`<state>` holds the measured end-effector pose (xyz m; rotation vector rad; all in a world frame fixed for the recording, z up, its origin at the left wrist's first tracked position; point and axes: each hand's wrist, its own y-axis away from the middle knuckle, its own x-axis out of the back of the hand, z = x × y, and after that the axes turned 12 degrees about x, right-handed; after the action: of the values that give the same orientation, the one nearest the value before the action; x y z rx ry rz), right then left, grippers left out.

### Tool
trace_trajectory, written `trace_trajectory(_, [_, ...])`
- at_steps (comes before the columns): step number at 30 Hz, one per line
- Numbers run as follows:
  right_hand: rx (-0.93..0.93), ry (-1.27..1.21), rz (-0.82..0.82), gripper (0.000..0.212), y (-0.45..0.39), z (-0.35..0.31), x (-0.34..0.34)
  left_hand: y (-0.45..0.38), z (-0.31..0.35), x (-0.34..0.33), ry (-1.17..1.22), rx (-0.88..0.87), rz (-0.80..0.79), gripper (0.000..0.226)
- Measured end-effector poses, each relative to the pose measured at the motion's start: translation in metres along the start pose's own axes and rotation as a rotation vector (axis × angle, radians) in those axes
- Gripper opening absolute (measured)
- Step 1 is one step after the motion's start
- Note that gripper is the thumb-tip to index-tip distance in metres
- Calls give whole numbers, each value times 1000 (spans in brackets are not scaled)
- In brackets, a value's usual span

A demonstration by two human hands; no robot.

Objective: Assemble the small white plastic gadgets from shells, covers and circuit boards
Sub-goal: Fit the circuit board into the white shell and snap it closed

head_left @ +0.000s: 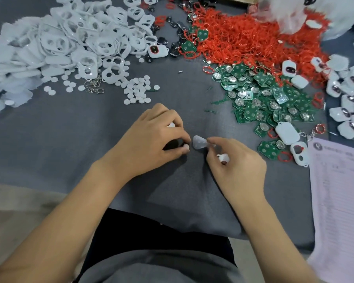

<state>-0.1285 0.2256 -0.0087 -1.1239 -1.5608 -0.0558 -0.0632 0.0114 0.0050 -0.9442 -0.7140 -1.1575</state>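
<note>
Grey cloth covers the tabletop (90, 127). At its near centre, the left hand (151, 139) curls over a small part; a white edge shows above the knuckles and something dark under the fingers (184, 147), which are clamped on it, though what the part is cannot be told. Just beside it, the right hand (233, 160) pinches a pale translucent piece (198, 142) between thumb and forefinger, and a small white part with a dark red tip (223, 158) sits tucked against the palm.

Outward from the hands: white round discs (137, 90) lie scattered ahead. White plastic covers (70, 41) are heaped at far left. Green circuit boards (264, 94), several with coin cells, spread at right. Red loops (243, 37) are piled at far right. Assembled white gadgets (347, 99) cluster at the right edge. A printed paper form (339, 190) lies near right; its writing is too blurred to read.
</note>
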Motion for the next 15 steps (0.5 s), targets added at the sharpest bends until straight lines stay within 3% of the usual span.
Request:
trace_trajectory(3, [-31,-25,13,21,1,-1,3,-2,-1,4,32,46,59,22])
trace_trajectory(7, [-180,-122,96,11,-1,1,9,-1,-8,7,43,186,91,21])
trace_trajectory(10, [-314,-158,14,11,-5,9,9,3,-12,5,17,233,64,26])
trace_trajectory(15, [-283,-23,-5,13,-8,4,3,14,-2,4,-67,342,118,41])
